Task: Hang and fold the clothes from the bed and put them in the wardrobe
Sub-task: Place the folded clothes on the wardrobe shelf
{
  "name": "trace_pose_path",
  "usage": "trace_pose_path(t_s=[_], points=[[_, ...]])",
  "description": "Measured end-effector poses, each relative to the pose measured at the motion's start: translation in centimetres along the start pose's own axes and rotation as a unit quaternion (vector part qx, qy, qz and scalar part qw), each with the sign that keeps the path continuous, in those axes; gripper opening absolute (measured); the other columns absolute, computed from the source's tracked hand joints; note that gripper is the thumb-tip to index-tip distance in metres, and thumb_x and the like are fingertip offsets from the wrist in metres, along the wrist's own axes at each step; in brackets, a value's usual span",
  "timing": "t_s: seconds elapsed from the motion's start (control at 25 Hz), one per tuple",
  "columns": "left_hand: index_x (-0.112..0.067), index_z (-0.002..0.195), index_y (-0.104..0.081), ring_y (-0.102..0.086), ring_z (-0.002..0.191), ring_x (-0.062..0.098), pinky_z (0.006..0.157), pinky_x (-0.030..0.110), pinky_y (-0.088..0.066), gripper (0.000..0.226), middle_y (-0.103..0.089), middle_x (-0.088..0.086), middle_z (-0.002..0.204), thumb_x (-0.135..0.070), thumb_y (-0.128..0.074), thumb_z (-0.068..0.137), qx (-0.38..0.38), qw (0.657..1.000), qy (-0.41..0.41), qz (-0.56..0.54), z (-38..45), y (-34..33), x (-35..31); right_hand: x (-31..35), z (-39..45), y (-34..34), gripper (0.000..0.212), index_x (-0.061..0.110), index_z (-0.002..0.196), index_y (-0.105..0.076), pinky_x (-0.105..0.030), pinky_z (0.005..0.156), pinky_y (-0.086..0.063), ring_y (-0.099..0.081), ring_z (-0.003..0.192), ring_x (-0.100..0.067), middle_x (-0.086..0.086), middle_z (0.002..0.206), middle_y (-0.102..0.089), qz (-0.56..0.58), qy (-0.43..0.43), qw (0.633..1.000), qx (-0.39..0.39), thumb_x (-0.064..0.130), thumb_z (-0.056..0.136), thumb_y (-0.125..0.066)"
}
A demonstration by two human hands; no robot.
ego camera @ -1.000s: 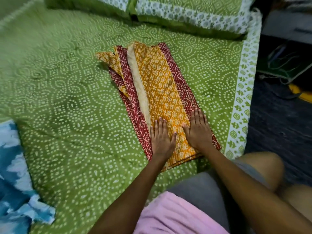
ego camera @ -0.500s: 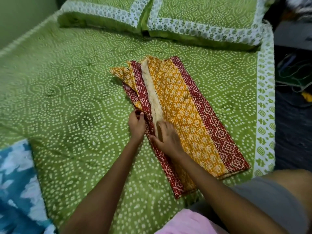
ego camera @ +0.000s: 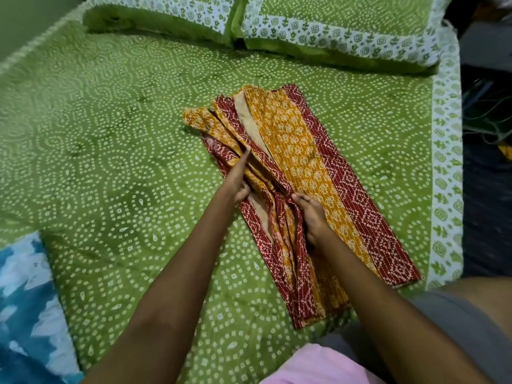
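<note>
**Garment half-folded; left edge needs squaring before the next fold**

The garment [ego camera: 302, 173], yellow with red borders, lies as a long strip on the bed [ego camera: 110, 162], running from near the middle toward the right edge and the near right corner. Its right half lies flat. Its left edge is bunched into loose ridges, with pale lining showing.

The left hand [ego camera: 235, 184] lies along that bunched edge, index finger straight and pressing into the pleats, the other fingers curled round a fold of cloth. The right hand [ego camera: 310, 214] is closed on the gathered red border at mid-length, fingers curled into the cloth.

Assessment: the step in hand appears to be tidying the loose side layers before folding the strip shorter. Recommendations:
- Draw the gathered border taut along its length, then lay it over in line with the flat right border.
- Tuck the stray yellow flap at the far left end under the strip.
- Smooth from the middle outward with flat palms before folding end to end.

Risk: the thin cloth may slide, and trapped ridges would make a lopsided bundle.

Two pillows [ego camera: 332, 37] lie along the far edge; a blue cloth [ego camera: 25, 300] lies at the near left corner.
</note>
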State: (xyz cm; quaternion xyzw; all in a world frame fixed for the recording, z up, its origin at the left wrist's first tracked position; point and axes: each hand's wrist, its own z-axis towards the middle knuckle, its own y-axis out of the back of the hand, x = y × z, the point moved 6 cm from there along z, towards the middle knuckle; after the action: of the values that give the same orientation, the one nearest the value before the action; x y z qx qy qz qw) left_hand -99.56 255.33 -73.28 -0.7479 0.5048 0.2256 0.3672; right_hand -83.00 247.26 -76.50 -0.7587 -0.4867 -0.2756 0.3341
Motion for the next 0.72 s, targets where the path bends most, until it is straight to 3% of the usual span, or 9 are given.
trace_pose_path(t_s=[0.08, 0.12, 0.2, 0.24, 0.32, 0.44, 0.52, 0.6, 0.72], points=[[-0.002, 0.136, -0.04, -0.033, 0.135, 0.036, 0.112, 0.046, -0.029, 0.067, -0.038, 0.019, 0.143, -0.045, -0.057, 0.088, -0.047, 0.998, -0.019, 0.036, 0.2, 0.4, 0.9, 0.1, 0.1, 0.2, 0.005, 0.016, 0.088, -0.064, -0.041, 0.093, -0.049, -0.062, 0.096, -0.029, -0.009, 0.099, -0.067, 0.005, 0.01, 1.0, -0.012, 0.012, 0.087, -0.06], [-0.002, 0.134, -0.042, -0.037, 0.132, 0.033, 0.111, 0.044, -0.029, 0.058, -0.042, 0.016, 0.14, -0.039, -0.053, 0.092, -0.098, 0.993, -0.053, 0.039, -0.1, 1.1, 0.9, 0.1, 0.0, 0.4, 0.005, 0.017, 0.087, -0.064, -0.044, 0.099, -0.044, -0.058, 0.104, -0.03, -0.008, 0.103, -0.066, -0.002, 0.011, 1.0, -0.02, 0.014, 0.088, -0.06], [-0.001, 0.12, -0.051, -0.054, 0.106, 0.025, 0.099, 0.039, -0.04, 0.035, -0.056, 0.014, 0.12, -0.027, -0.048, 0.097, -0.196, 0.973, -0.117, 0.033, -0.8, 3.4, 0.9, 0.1, -0.5, 0.7, 0.005, 0.018, 0.087, -0.062, -0.045, 0.103, -0.038, -0.053, 0.109, -0.027, -0.005, 0.106, -0.064, -0.019, 0.005, 0.999, -0.033, 0.017, 0.089, -0.058], [0.0, 0.121, -0.052, -0.056, 0.099, 0.023, 0.1, 0.039, -0.043, 0.031, -0.058, 0.015, 0.118, -0.02, -0.048, 0.097, -0.219, 0.967, -0.131, 0.012, -1.0, 4.4, 1.1, 0.2, -0.8, 0.8, 0.004, 0.019, 0.087, -0.061, -0.047, 0.106, -0.034, -0.05, 0.114, -0.027, -0.004, 0.113, -0.062, -0.024, 0.002, 0.999, -0.037, 0.019, 0.09, -0.058], [-0.002, 0.129, -0.049, -0.054, 0.097, 0.022, 0.1, 0.039, -0.045, 0.033, -0.057, 0.015, 0.125, -0.004, -0.046, 0.096, -0.228, 0.963, -0.143, -0.024, -1.3, 5.6, 0.9, 0.3, -1.1, 0.8, 0.003, 0.02, 0.09, -0.062, -0.051, 0.11, -0.029, -0.046, 0.121, -0.028, -0.005, 0.125, -0.058, -0.018, 0.001, 0.999, -0.039, 0.021, 0.088, -0.059], [-0.01, 0.13, -0.05, -0.055, 0.104, 0.022, 0.092, 0.034, -0.048, 0.037, -0.055, 0.01, 0.126, -0.001, -0.045, 0.095, -0.22, 0.947, -0.215, 0.093, -1.2, 5.6, -2.0, 0.3, -1.4, 1.1, 0.023, 0.013, 0.11, -0.062, -0.047, 0.111, -0.025, -0.041, 0.118, -0.02, -0.003, 0.129, -0.055, -0.015, -0.003, 0.999, -0.046, 0.021, 0.089, -0.058], [-0.015, 0.103, -0.064, -0.053, 0.088, 0.021, 0.074, 0.035, -0.046, 0.022, -0.061, 0.009, 0.105, -0.012, -0.043, 0.097, -0.218, 0.925, -0.249, 0.187, -0.6, 5.1, -4.6, 0.4, -1.4, 1.1, 0.027, 0.011, 0.114, -0.06, -0.044, 0.108, -0.027, -0.041, 0.113, -0.018, -0.004, 0.127, -0.056, -0.006, -0.002, 0.999, -0.041, 0.019, 0.089, -0.059], [-0.016, 0.072, -0.055, -0.047, 0.069, 0.019, 0.061, 0.032, -0.04, 0.026, -0.053, 0.006, 0.076, -0.024, -0.047, 0.096, -0.221, 0.925, -0.2, 0.237, 0.6, 5.2, -6.1, 0.4, -1.5, 1.0, 0.017, 0.014, 0.104, -0.062, -0.044, 0.109, -0.028, -0.045, 0.118, -0.022, -0.006, 0.125, -0.058, 0.004, -0.001, 0.999, -0.041, 0.018, 0.087, -0.06], [-0.013, 0.067, -0.05, -0.049, 0.056, 0.018, 0.053, 0.028, -0.044, 0.028, -0.05, 0.004, 0.066, -0.027, -0.065, 0.087, -0.193, 0.939, -0.117, 0.258, 1.5, 5.3, -6.6, 0.2, -1.1, 1.1, 0.014, 0.014, 0.101, -0.062, -0.049, 0.11, -0.028, -0.046, 0.119, -0.024, -0.007, 0.122, -0.059, 0.005, 0.0, 0.999, -0.046, 0.017, 0.087, -0.061]])
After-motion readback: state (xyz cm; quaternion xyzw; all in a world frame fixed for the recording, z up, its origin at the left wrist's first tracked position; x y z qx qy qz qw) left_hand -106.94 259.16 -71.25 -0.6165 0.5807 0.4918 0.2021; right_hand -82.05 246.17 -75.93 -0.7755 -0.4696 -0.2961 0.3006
